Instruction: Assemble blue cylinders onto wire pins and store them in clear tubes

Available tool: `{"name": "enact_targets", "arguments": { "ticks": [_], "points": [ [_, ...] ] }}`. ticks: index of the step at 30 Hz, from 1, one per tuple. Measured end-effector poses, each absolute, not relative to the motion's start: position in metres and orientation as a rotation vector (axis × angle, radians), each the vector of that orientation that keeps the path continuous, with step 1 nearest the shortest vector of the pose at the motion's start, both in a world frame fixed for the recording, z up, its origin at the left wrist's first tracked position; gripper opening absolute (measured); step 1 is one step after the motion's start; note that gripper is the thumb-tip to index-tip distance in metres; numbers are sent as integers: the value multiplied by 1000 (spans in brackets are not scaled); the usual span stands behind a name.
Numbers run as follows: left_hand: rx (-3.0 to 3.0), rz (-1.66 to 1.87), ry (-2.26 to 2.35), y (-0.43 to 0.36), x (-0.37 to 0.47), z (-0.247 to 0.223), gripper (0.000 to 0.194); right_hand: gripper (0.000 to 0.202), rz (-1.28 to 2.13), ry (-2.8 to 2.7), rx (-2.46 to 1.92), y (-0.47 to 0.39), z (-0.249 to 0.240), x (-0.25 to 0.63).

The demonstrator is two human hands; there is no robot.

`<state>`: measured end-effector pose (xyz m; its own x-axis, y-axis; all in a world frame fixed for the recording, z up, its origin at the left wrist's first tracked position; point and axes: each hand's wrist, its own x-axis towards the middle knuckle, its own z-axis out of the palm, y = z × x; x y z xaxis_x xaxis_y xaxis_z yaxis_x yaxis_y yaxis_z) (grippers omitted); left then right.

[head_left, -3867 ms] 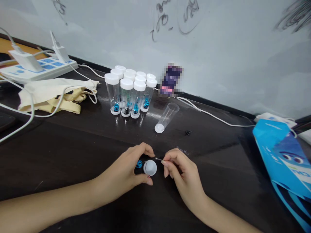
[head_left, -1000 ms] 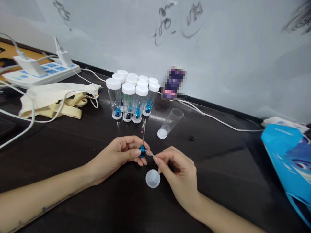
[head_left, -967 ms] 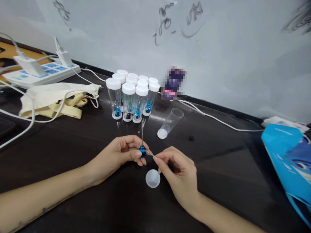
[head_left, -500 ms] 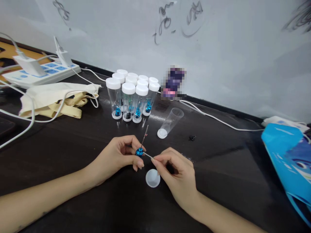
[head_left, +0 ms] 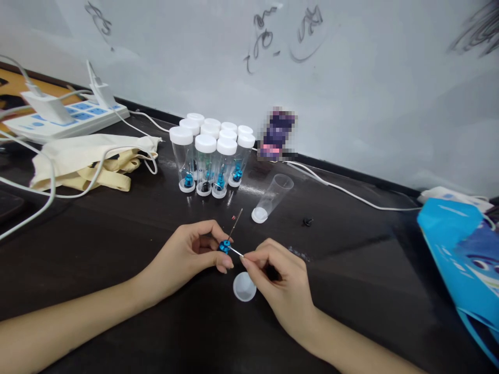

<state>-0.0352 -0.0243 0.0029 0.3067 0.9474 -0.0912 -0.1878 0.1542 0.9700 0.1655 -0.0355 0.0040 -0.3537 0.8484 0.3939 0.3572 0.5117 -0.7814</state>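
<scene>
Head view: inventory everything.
Stemmed part: one, blue, centre
Pin: one, silver, at part
Cap: one, white, front centre
Capped tubes: about eleven, clear, back centre
Open tube: one, clear, centre
Black piece: one, black, right of tube
Pixelated item: one, purplish, back
Power strip: one, white, left
Chargers: two, white, on strip
Cloth: one, cream, left
Cables: several, white, left, back
Bag: one, blue, right
Whiteboard: one, grey, back
Table: one, dark, beneath
Orange surface: one, orange, left
Left hand: one, bare, holding part
Right hand: one, bare, holding pin

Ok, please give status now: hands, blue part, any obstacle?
Left fingers holding blue part. Right fingers pinching thin metal rod, tip at part. White cap close by, apparently not in the way.
</scene>
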Motion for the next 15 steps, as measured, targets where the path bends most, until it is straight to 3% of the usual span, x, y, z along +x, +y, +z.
{"name": "enact_targets", "arguments": {
  "ticks": [3, 15],
  "points": [
    [1137, 999, 942, -25, -35, 4, 7, 16, 747, -1923, -1000, -35, 4, 166],
    [1454, 1047, 1011, -26, -38, 1, 5, 16, 709, -1959, -1004, -34, 6, 167]
  ]
}}
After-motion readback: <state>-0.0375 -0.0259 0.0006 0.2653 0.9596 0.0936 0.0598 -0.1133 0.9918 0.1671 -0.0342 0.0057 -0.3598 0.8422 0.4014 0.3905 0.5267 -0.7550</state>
